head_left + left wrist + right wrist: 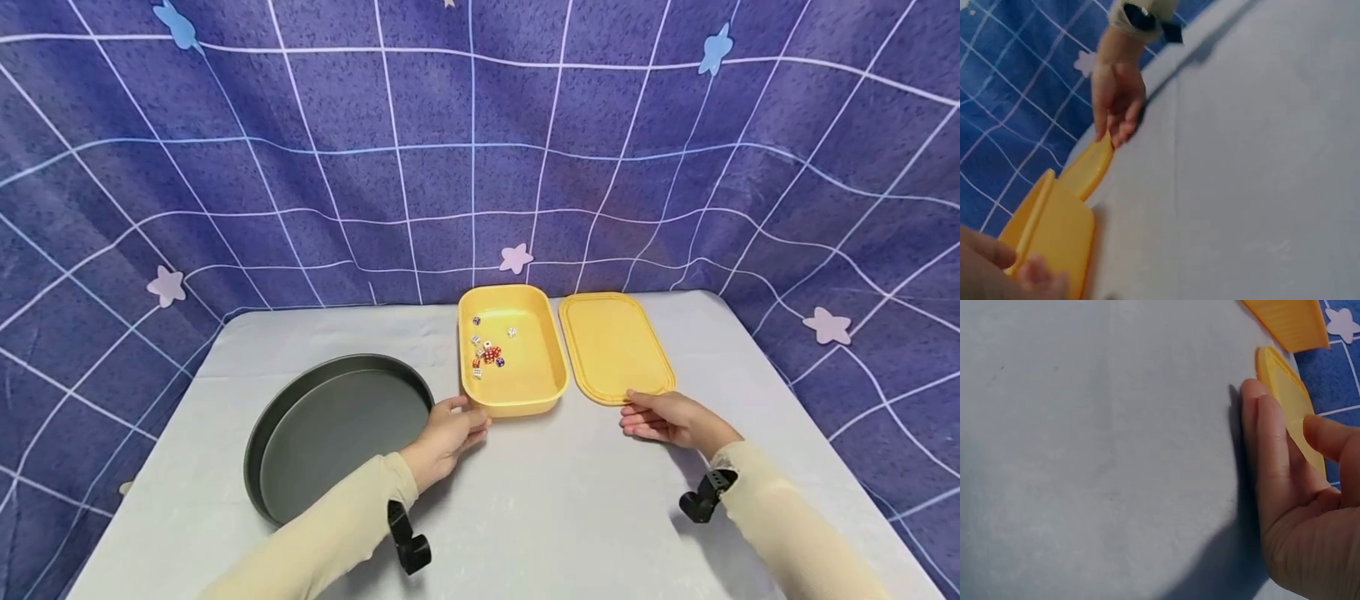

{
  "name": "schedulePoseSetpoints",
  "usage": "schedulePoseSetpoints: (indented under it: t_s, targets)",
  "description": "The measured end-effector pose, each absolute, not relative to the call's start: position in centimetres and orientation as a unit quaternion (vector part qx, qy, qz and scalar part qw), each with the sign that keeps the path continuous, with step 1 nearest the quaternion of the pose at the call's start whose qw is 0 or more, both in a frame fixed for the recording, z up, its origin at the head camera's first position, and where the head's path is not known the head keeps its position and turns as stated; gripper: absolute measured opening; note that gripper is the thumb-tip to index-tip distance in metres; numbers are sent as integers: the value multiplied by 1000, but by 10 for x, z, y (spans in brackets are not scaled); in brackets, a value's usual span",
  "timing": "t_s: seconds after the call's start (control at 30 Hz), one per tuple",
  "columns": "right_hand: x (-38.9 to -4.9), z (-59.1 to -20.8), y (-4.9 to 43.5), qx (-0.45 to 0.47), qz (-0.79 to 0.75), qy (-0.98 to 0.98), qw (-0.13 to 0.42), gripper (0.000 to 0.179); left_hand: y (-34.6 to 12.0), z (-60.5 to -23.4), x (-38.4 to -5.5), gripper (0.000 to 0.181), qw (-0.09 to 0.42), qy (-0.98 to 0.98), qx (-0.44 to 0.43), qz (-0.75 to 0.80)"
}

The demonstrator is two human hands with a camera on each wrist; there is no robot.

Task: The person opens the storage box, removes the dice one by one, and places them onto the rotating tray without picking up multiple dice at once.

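Note:
A yellow plastic box stands in the middle of the table, with several small dice in red, white and blue lying inside, mostly to its left. At its near left corner, my left hand holds the rim between thumb and fingers. To the right of the box lies its flat yellow lid. My right hand pinches the lid's near edge, thumb on top and the other fingers lower. In the right wrist view the fingers extend along the lid's underside edge.
A large round dark pan sits on the left of the table, partly behind my left forearm. The pale grey tablecloth spreads around everything. Behind the table hangs a blue curtain with white grid lines and stars.

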State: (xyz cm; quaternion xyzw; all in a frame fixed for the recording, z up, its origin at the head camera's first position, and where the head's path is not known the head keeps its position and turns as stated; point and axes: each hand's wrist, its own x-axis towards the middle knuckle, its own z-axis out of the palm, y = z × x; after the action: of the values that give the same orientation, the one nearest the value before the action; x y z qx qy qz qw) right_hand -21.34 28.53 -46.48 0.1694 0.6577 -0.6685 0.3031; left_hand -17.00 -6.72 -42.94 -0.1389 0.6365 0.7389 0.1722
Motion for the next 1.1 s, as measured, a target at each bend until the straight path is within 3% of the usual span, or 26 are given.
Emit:
schedulePoseSetpoints:
  t_s: [0.1, 0.2, 0.3, 0.57, 0.7, 0.9, 0.97, 1.1]
  targets:
    - [-212, -460, 285, 146, -670, 658, 313, 44, -89, -416, -164, 54, 248, 654, -72, 711]
    - [-212, -453, 286, 117, -673, 657, 319, 53, -120, -401, -161, 51, 274, 686, 20, 674]
    - [-213, -445, 286, 81, -678, 658, 317, 57, -158, -384, -164, 51, 233, 719, 75, 650]
    - [-220, -423, 280, 20, -710, 644, 284, 51, -267, -348, -174, 54, 112, 668, 116, 727]
    - [-223, -417, 273, -13, -725, 635, 266, 51, -312, -359, -174, 47, 68, 665, 122, 733]
    - [-225, -413, 263, -28, -746, 622, 235, 47, -357, -402, -178, 56, 24, 674, 97, 732]
    - [-225, -412, 260, -32, -753, 617, 227, 45, -367, -417, -177, 59, 31, 668, 92, 737]
    - [-225, -411, 252, -45, -761, 611, 216, 44, -384, -438, -173, 62, 102, 673, 85, 728]
